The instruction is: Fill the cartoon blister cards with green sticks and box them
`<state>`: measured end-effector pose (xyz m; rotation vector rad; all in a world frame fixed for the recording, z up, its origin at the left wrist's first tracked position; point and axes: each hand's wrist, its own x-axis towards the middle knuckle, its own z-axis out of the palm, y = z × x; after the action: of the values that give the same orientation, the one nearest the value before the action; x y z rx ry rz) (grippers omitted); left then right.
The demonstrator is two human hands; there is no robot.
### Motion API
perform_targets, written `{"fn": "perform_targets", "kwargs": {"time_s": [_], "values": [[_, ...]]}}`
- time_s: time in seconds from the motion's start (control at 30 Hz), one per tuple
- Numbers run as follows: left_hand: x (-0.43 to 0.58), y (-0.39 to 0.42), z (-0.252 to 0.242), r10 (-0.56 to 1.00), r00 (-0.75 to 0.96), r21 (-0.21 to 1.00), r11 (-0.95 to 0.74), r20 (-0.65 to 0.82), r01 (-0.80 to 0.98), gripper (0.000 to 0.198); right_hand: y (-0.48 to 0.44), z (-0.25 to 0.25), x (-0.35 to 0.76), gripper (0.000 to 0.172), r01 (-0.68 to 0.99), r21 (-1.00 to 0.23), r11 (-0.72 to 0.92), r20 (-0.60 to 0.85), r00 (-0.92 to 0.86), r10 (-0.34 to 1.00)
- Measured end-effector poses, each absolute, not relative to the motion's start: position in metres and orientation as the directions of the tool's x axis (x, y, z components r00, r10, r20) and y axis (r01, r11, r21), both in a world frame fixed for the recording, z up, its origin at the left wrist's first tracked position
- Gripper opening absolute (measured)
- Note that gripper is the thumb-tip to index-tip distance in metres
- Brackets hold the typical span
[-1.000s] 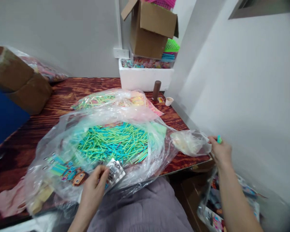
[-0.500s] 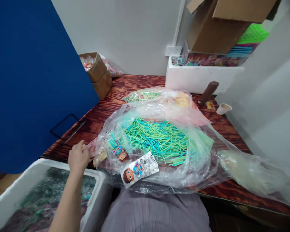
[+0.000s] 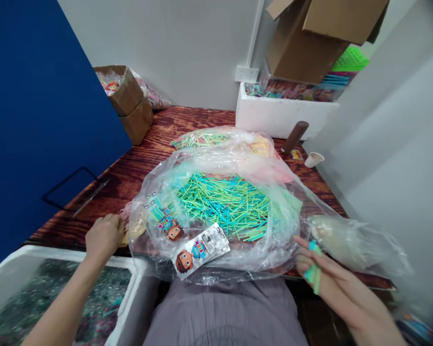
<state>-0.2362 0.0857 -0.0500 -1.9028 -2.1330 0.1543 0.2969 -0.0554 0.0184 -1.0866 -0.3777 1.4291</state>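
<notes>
A large clear plastic bag (image 3: 209, 163) lies open on the dark red wood-grain table, full of short green and blue sticks (image 3: 231, 206). Two printed cards (image 3: 198, 250) with a cartoon face rest on its near edge, and small printed packets (image 3: 166, 223) lie at its left. My right hand (image 3: 324, 274), beside the bag's right edge, has a few green and blue sticks (image 3: 313, 271) between its fingers. At the bag's left, my left hand (image 3: 106, 235) has curled fingers against pink and yellowish items (image 3: 126, 226); its fingertips are hidden.
A white foam box (image 3: 130, 288) stands at the lower left. Behind are cardboard boxes (image 3: 137, 120), another foam box (image 3: 285, 115), a brown cylinder (image 3: 295, 137) and a paper cup (image 3: 313, 160). A blue panel (image 3: 50, 105) borders the left.
My right hand has come in from the far right edge to beside the bag, now with sticks in its fingers. The view has shifted slightly; my left hand stays near the pink items.
</notes>
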Motion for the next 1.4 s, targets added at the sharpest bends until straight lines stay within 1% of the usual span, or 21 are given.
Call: {"fn": "perform_targets", "kwargs": {"time_s": [0.03,0.07,0.1,0.13,0.17,0.2,0.27,0.3,0.33,0.4,0.47,0.57,0.63,0.7,0.77,0.83,0.93,1.03,1.13,1.27,1.4], "values": [[-0.236,0.086,-0.051,0.983,-0.102,-0.251,0.139,0.155,0.958,0.036,-0.047,0.016,0.283,0.027,-0.622,-0.713,-0.325,-0.465,0.072,0.882],[-0.235,0.087,-0.052,0.978,-0.109,-0.242,0.151,0.177,0.958,0.037,-0.038,0.012,0.269,0.024,-0.633,-0.684,-0.363,-0.482,0.018,0.876],[-0.235,0.087,-0.054,0.974,-0.112,-0.238,0.158,0.197,0.958,0.037,-0.03,0.007,0.255,0.021,-0.631,-0.687,-0.36,-0.461,-0.005,0.887],[-0.234,0.087,-0.056,0.971,-0.106,-0.241,0.158,0.216,0.957,0.038,-0.022,0.001,0.242,0.02,-0.613,-0.727,-0.311,-0.417,0.034,0.908],[-0.232,0.087,-0.058,0.968,-0.099,-0.249,0.157,0.232,0.956,0.039,-0.016,-0.007,0.23,0.02,-0.56,-0.791,-0.247,-0.358,0.096,0.929],[-0.231,0.086,-0.059,0.967,-0.086,-0.258,0.149,0.24,0.954,0.039,-0.01,-0.016,0.219,0.022,-0.465,-0.865,-0.188,-0.293,0.165,0.942],[-0.229,0.084,-0.061,0.972,-0.063,-0.268,0.125,0.226,0.955,0.038,-0.004,-0.038,0.203,0.025,-0.207,-0.969,-0.136,-0.182,0.225,0.957],[-0.228,0.082,-0.063,0.976,-0.053,-0.267,0.109,0.21,0.958,0.037,-0.003,-0.05,0.197,0.026,-0.094,-0.987,-0.128,-0.145,0.198,0.969],[-0.228,0.081,-0.064,0.98,-0.043,-0.263,0.094,0.192,0.96,0.036,-0.004,-0.06,0.194,0.027,-0.018,-0.993,-0.118,-0.12,0.199,0.973],[-0.231,0.079,-0.068,0.984,-0.038,-0.235,0.079,0.174,0.969,0.036,-0.006,-0.076,0.193,0.028,0.068,-0.991,-0.114,-0.099,0.19,0.977],[-0.236,0.078,-0.071,0.984,-0.058,-0.175,0.087,0.166,0.981,0.033,-0.008,-0.082,0.195,0.027,0.102,-0.988,-0.112,-0.09,0.198,0.976],[-0.238,0.075,-0.067,0.974,-0.108,-0.04,0.118,0.198,0.992,0.03,-0.008,-0.079,0.201,0.026,0.129,-0.988,-0.085,-0.057,0.204,0.977],[-0.229,0.068,-0.055,0.929,-0.169,0.095,0.145,0.33,0.985,0.034,-0.005,-0.076,0.203,0.024,0.123,-0.99,-0.071,-0.046,0.193,0.98],[-0.21,0.056,-0.037,0.822,-0.261,0.252,0.148,0.507,0.956,0.038,0.001,-0.072,0.204,0.024,0.089,-0.993,-0.081,-0.062,0.195,0.979],[-0.184,0.043,-0.02,0.75,-0.284,0.345,0.078,0.598,0.935,0.042,0.009,-0.069,0.203,0.025,0.048,-0.995,-0.092,-0.079,0.22,0.972],[-0.157,0.032,-0.009,0.738,-0.22,0.376,-0.049,0.638,0.925,0.042,0.018,-0.066,0.202,0.025,0.032,-0.995,-0.089,-0.08,0.229,0.97],[-0.126,0.024,-0.007,0.768,-0.125,0.406,-0.185,0.628,0.895,0.038,0.031,-0.064,0.197,0.023,0.049,-0.992,-0.117,-0.106,0.175,0.979],[-0.103,0.022,-0.017,0.808,-0.071,0.452,-0.253,0.585,0.855,0.03,0.039,-0.068,0.187,0.024,0.011,-0.971,-0.24,-0.237,0.131,0.963],[-0.083,0.019,-0.028,0.843,0.017,0.489,-0.328,0.537,0.808,0.024,0.045,-0.075,0.172,0.025,-0.051,-0.948,-0.313,-0.317,0.168,0.933],[-0.058,0.015,-0.036,0.847,0.173,0.502,-0.449,0.502,0.739,0.02,0.057,-0.082,0.153,0.025,-0.048,-0.958,-0.283,-0.286,0.257,0.923],[-0.043,0.014,-0.037,0.846,0.226,0.521,-0.485,0.482,0.703,0.019,0.065,-0.086,0.144,0.024,-0.022,-0.971,-0.238,-0.233,0.309,0.922]]}}
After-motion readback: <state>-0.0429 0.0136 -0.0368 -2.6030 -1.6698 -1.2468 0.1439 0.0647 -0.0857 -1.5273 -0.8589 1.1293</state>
